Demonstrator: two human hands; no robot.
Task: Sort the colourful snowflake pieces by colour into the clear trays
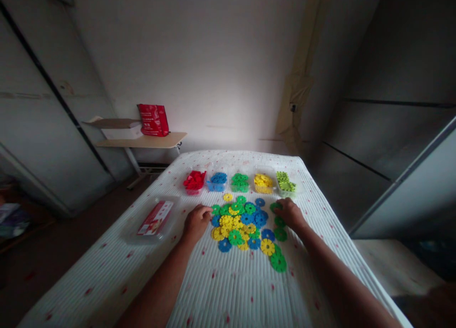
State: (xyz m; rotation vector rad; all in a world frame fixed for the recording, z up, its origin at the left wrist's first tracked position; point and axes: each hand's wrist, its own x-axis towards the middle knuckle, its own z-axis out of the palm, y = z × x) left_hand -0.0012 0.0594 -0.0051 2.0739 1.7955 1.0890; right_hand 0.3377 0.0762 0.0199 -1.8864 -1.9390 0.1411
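A loose pile of flat notched plastic discs lies on the table, with yellow discs (226, 220), blue discs (261, 218) and green discs (235, 237) overlapping. At the pile's left edge is my left hand (196, 222), its fingers curled together beside a green disc (215, 209); whatever lies between the fingertips is too small to make out. My right hand (291, 212) is on the right side, fingers closed at a green disc (274, 206) that they partly cover. Below that hand, more green discs (280, 234) lie in a column.
Behind the pile stands a row of clear tubs: red pieces (194, 180), blue pieces (217, 178), green pieces (240, 182), yellow pieces (263, 181), light-green pieces (285, 181). A clear plastic box (167, 226) with a red label sits left. A side table (153, 141) holds a red bag (154, 120).
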